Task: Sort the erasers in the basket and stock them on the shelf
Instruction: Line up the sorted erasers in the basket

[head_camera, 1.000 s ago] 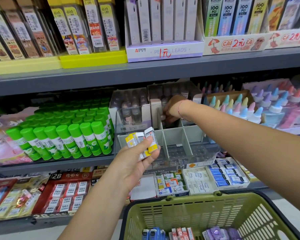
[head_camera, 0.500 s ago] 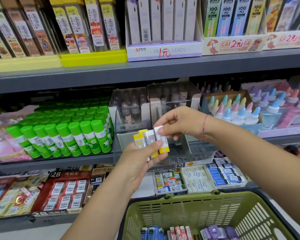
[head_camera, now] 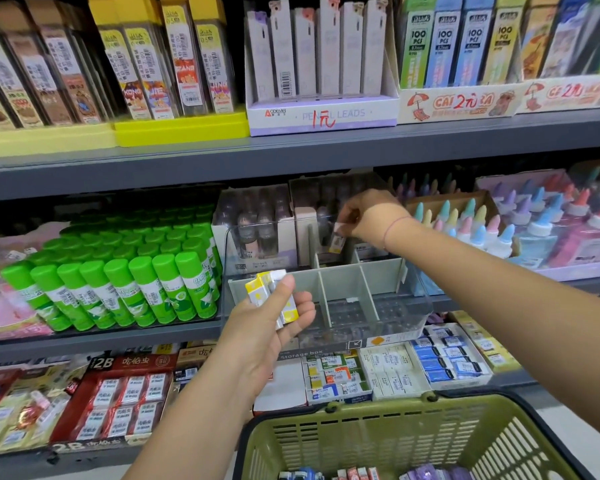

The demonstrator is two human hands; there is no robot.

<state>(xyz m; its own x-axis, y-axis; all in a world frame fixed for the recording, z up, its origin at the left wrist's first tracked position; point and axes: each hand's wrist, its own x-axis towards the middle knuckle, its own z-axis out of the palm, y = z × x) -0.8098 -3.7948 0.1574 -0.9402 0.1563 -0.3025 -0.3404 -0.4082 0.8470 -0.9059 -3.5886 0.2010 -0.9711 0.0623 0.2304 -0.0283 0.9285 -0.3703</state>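
White eraser (head_camera: 336, 240), yellow end down, near-vertical, right hand (head_camera: 371, 213) pinching

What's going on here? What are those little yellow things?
Someone is putting erasers on a shop shelf. The left hand grips a small stack of yellow-and-white erasers. The right hand pinches a single eraser over a back compartment of the clear storage box. More packs wait in the green basket below.
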